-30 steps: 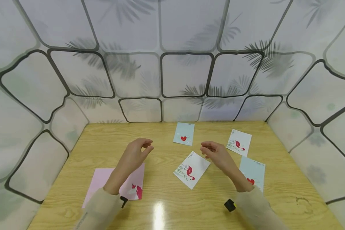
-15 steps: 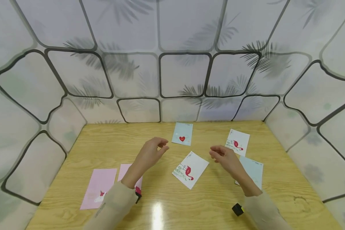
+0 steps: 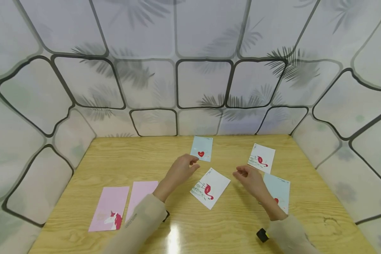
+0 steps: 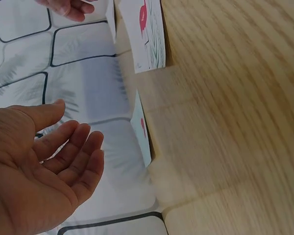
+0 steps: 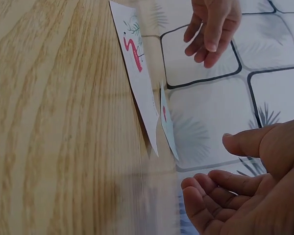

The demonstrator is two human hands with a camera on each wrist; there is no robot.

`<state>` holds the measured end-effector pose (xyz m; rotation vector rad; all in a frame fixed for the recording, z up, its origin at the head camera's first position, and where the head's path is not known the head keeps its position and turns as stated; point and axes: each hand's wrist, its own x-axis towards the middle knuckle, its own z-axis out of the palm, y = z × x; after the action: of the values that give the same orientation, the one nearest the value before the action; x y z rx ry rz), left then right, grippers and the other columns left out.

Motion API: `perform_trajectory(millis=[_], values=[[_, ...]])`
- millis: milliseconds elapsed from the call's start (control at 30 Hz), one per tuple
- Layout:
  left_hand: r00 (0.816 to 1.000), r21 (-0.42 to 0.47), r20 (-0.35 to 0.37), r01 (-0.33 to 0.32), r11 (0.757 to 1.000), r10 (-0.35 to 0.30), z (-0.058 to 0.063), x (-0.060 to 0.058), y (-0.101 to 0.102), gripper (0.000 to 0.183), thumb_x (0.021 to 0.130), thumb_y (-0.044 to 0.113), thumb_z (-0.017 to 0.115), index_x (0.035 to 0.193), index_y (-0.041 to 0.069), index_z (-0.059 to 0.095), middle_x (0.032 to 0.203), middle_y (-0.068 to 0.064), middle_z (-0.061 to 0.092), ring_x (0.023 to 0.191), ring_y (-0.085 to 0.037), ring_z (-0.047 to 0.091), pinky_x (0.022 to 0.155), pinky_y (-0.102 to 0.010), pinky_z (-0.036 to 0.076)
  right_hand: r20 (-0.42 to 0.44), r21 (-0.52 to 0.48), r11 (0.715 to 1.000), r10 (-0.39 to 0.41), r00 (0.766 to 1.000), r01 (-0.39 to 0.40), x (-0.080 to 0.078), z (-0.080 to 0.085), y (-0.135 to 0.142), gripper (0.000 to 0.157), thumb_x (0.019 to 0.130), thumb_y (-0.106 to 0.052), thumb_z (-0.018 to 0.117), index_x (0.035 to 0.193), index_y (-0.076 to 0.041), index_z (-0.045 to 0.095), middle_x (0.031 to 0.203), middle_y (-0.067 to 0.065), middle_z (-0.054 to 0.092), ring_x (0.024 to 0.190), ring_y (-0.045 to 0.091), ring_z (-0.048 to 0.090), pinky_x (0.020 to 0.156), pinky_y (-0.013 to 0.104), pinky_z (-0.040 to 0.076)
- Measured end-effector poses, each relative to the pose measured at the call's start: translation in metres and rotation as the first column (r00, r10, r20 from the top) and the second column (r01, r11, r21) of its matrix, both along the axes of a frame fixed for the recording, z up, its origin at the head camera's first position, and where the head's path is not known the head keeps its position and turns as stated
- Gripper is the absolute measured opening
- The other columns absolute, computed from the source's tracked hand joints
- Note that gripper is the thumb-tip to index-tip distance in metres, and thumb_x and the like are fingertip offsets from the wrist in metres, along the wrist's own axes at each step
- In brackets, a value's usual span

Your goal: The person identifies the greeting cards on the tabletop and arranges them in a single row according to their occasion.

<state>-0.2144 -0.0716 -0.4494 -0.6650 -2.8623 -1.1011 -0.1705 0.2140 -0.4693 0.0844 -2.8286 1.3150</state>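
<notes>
My left hand [image 3: 181, 171] hovers over the table with loosely curled fingers and nothing in it; its palm shows in the left wrist view. Its fingertips overlap the lower edge of a pale blue card [image 3: 203, 145] with a red heart. A tilted white flamingo card [image 3: 218, 180] lies between the hands. My right hand [image 3: 250, 180], likewise holding nothing, is raised to the right of that card, fingers loosely bent. Behind it lie another white flamingo card [image 3: 267, 153] and a second blue heart card [image 3: 280, 190], partly covered by the right wrist.
Two pink cards lie at the left: one unicorn card [image 3: 111, 201] in full view, the other pink card [image 3: 143, 192] partly behind the left sleeve. The wooden table [image 3: 209, 233] meets a patterned fabric wall [image 3: 203, 84] at the back and sides.
My left hand has moved right, from above the pink cards toward the middle flamingo card, uncovering the left unicorn card. My right hand has shifted slightly right and down. The cards stay put.
</notes>
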Motion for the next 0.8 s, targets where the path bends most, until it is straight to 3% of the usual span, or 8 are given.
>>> perform_trajectory(millis=[300,500,567,667,733,800], values=[[0.999,-0.076,-0.028,0.039,0.996,-0.041,-0.010,-0.012,0.022,0.034,0.099,0.017,0.072,0.126,-0.003,0.070,0.110,-0.014,0.070,0.100,-0.026,0.066,0.087,-0.039,0.056,0.065,0.108,0.994,0.016,0.998,-0.023,0.001,-0.005,-0.008,0.048,0.100,-0.024,0.069,0.128,0.014,0.061,0.112,0.021,0.070,0.099,0.034,0.068,0.075,0.041,0.059],[0.997,-0.102,0.004,0.076,0.992,-0.076,-0.016,-0.021,0.037,0.037,0.098,0.016,0.072,0.130,-0.003,0.068,0.127,-0.015,0.069,0.117,-0.029,0.065,0.101,-0.041,0.052,0.096,0.222,0.975,0.007,0.995,-0.028,0.000,-0.006,-0.016,0.054,0.097,-0.029,0.072,0.125,0.016,0.062,0.114,0.027,0.069,0.099,0.035,0.067,0.082,0.049,0.057],[0.997,-0.100,0.045,0.072,0.992,-0.068,-0.018,-0.023,0.041,0.038,0.099,0.016,0.072,0.132,-0.002,0.067,0.132,-0.015,0.067,0.125,-0.029,0.061,0.107,-0.041,0.047,0.094,0.248,0.968,0.014,0.995,-0.038,-0.002,-0.007,-0.020,0.045,0.096,-0.029,0.074,0.105,0.014,0.066,0.091,0.018,0.068,0.082,0.027,0.064,0.071,0.043,0.055],[0.995,-0.115,0.081,0.063,0.991,-0.054,-0.022,-0.025,0.047,0.039,0.098,0.016,0.072,0.133,-0.001,0.067,0.133,-0.014,0.066,0.128,-0.029,0.059,0.110,-0.041,0.045,0.090,0.261,0.964,0.037,0.995,-0.060,-0.003,-0.007,-0.026,0.042,0.094,-0.028,0.076,0.074,0.002,0.055,0.065,0.002,0.047,0.061,0.015,0.042,0.055,0.030,0.038],[0.995,-0.142,0.078,0.068,0.988,-0.057,-0.025,-0.027,0.051,0.039,0.098,0.016,0.074,0.132,-0.001,0.067,0.131,-0.014,0.067,0.127,-0.028,0.060,0.109,-0.040,0.046,0.102,0.261,0.963,0.046,0.994,-0.071,-0.004,-0.008,-0.029,0.049,0.093,-0.028,0.077,0.067,-0.006,0.042,0.062,-0.001,0.030,0.058,0.014,0.028,0.055,0.029,0.025],[0.996,-0.182,0.063,0.075,0.980,-0.064,-0.027,-0.029,0.055,0.040,0.096,0.016,0.075,0.131,-0.001,0.067,0.129,-0.015,0.068,0.124,-0.028,0.061,0.108,-0.039,0.047,0.099,0.288,0.955,0.049,0.994,-0.075,-0.004,-0.009,-0.031,0.046,0.092,-0.029,0.079,0.067,-0.008,0.046,0.062,-0.001,0.034,0.058,0.014,0.032,0.054,0.028,0.029]])
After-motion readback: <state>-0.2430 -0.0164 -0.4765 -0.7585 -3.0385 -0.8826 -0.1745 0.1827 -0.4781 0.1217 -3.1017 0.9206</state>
